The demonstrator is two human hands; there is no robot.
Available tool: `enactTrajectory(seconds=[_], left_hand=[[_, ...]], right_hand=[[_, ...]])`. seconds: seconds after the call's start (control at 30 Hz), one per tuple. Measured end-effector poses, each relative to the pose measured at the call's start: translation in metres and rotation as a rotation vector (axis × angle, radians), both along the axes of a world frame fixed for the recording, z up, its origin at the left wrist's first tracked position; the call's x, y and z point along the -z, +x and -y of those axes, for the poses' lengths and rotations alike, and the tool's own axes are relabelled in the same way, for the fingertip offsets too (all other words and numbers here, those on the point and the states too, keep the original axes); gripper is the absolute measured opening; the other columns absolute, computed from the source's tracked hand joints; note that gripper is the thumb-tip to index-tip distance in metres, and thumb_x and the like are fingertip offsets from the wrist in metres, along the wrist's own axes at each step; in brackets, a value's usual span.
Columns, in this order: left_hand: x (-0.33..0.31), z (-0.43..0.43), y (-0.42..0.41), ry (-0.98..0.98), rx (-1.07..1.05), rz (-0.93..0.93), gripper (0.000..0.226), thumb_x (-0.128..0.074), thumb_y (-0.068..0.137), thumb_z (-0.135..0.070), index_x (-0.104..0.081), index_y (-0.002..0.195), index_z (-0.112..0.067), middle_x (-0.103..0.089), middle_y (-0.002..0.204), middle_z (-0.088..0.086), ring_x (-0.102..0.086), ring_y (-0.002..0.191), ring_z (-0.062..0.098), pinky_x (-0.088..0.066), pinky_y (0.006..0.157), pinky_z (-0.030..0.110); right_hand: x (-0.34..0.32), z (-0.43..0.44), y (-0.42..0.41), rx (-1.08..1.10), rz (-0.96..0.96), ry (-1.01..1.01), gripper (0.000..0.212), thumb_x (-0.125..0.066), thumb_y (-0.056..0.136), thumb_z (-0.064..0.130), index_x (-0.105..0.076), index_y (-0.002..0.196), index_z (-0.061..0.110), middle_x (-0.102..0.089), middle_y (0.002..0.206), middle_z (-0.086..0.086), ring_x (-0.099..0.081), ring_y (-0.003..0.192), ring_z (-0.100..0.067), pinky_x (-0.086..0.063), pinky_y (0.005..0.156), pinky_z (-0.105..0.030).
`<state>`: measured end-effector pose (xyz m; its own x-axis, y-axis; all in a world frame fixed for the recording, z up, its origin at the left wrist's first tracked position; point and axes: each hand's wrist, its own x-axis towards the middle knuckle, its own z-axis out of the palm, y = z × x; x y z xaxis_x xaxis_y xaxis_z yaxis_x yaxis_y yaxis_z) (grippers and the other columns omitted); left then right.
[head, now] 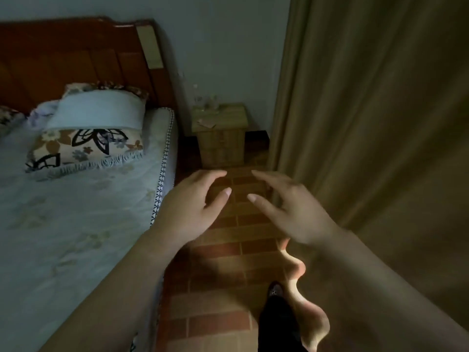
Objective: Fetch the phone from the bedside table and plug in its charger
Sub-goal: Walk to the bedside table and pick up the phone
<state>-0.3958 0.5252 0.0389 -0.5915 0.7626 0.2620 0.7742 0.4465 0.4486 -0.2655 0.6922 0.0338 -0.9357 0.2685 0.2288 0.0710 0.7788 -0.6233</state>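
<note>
I have both hands out in front of me over the brick-patterned floor [223, 252], in the aisle between the bed [76, 224] and the curtain [380, 123]. My left hand [193, 207] is spread wide, fingers curved, holding nothing. My right hand [291, 209] is likewise spread and bare, slightly blurred. The bedside table [223, 138] stands ahead against the wall, just beside the head of the bed, well apart from both hands. A flat pale item lies on its top near the front edge; I cannot tell whether it is the phone. A patterned pillow [86, 146] rests on the bed. One dark shoe [275, 290] shows below.
</note>
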Motion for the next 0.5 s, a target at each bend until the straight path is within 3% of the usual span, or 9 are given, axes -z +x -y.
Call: enactTrajectory(seconds=[0.1,0.17,0.27,0.4,0.5], left_hand=[[0.005,-0.064,-0.052,0.002,-0.053,0.003,0.042,-0.037,0.088,-0.055,-0.042,0.127,-0.038,-0.056,0.125,-0.008,-0.051,0.074,-0.002,-0.036,0.064,0.015],[0.004,-0.103,-0.086,-0.012,-0.103,0.012,0.043,-0.036,0.087,-0.055,-0.042,0.126,-0.037,-0.056,0.125,-0.006,-0.055,0.087,0.006,-0.042,0.068,0.024],[0.003,-0.152,-0.131,-0.024,-0.158,-0.022,0.045,-0.039,0.086,-0.052,-0.045,0.126,-0.032,-0.056,0.124,-0.002,-0.055,0.1,0.014,-0.042,0.072,0.028],[0.005,-0.194,-0.188,-0.053,-0.218,-0.016,0.045,-0.041,0.087,-0.05,-0.046,0.127,-0.03,-0.055,0.126,0.0,-0.053,0.092,0.01,-0.039,0.069,0.027],[0.012,-0.218,-0.233,-0.04,-0.244,0.015,0.045,-0.04,0.088,-0.048,-0.046,0.127,-0.028,-0.054,0.127,0.002,-0.055,0.1,0.015,-0.039,0.074,0.027]], right_hand=[[0.005,-0.068,-0.06,-0.031,-0.01,-0.061,0.061,-0.039,0.083,0.063,-0.037,0.136,0.032,-0.043,0.141,0.007,-0.04,0.125,-0.004,-0.032,0.098,-0.018],[0.004,-0.112,-0.102,-0.047,-0.015,-0.101,0.058,-0.043,0.084,0.06,-0.039,0.135,0.032,-0.044,0.14,0.009,-0.04,0.123,-0.002,-0.036,0.099,-0.024],[0.004,-0.168,-0.158,-0.094,0.002,-0.081,0.057,-0.042,0.083,0.063,-0.039,0.133,0.036,-0.044,0.139,0.012,-0.04,0.12,0.002,-0.036,0.093,-0.019],[0.007,-0.219,-0.229,-0.166,0.053,-0.103,0.054,-0.041,0.082,0.064,-0.037,0.131,0.043,-0.04,0.14,0.014,-0.037,0.121,0.002,-0.038,0.089,-0.018],[0.013,-0.248,-0.285,-0.209,0.077,-0.1,0.051,-0.043,0.085,0.06,-0.036,0.132,0.043,-0.04,0.14,0.015,-0.036,0.12,0.004,-0.034,0.091,-0.017]])
